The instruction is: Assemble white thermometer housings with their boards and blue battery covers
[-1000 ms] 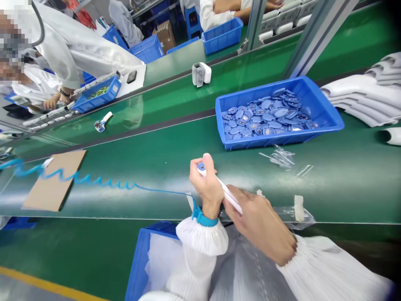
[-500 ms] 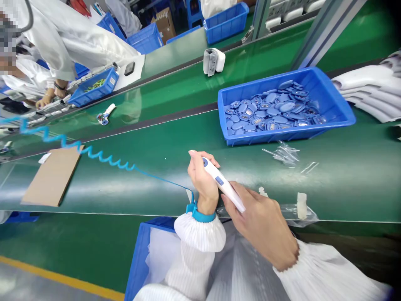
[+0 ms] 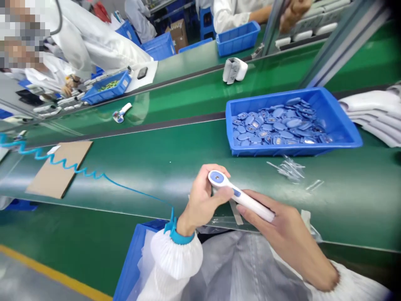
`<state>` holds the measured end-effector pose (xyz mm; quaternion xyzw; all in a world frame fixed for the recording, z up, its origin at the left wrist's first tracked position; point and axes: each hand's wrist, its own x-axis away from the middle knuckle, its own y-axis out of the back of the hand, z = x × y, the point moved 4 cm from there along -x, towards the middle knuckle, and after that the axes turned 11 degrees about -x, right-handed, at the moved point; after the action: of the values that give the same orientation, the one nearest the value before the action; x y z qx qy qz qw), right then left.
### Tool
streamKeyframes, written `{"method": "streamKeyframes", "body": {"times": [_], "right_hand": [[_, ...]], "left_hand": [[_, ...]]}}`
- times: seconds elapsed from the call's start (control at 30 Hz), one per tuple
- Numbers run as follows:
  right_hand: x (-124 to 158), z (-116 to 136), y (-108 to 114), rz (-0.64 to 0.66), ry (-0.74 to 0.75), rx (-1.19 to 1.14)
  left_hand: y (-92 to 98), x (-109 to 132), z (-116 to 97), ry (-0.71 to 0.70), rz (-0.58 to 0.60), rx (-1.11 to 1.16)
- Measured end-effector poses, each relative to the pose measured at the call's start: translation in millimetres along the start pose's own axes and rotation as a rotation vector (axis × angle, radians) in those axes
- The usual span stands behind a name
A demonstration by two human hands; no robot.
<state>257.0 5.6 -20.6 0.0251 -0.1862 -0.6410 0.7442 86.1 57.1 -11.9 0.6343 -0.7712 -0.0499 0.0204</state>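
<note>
I've got L hand (image 3: 202, 200) curled round the head of a white plastic wand-shaped device w/ round blue face (image 3: 241, 196), R hand (image 3: 282, 234) holding its handle end, blue plastic tray of blue discs (image 3: 282, 152) ahead-right of both hands.

Electronics assembly workshop, factory line. Observed: parallel green belt conveyors (image 3: 131, 167); blue plastic parts bin (image 3: 326, 100) holding loose blue moulded components (image 3: 275, 125); co-worker in white antistatic smock (image 3: 100, 42). Antistatic wrist strap (image 3: 179, 236) with coiled blue grounding cord (image 3: 62, 164) indicates static-controlled bench work.
</note>
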Motion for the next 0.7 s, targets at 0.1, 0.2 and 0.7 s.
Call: {"method": "streamKeyframes", "body": {"times": [0.1,0.2,0.7], "right_hand": [[-6,-5,2,0.024,0.043,0.006],[-13,-10,2,0.017,0.068,0.010],[1,14,4,-0.199,0.556,0.303]], "left_hand": [[8.2,9,-7,-0.005,0.062,-0.074],[13.5,11,-12,-0.001,0.050,-0.111],[26.9,18,-4,-0.115,-0.134,-0.149]]}}
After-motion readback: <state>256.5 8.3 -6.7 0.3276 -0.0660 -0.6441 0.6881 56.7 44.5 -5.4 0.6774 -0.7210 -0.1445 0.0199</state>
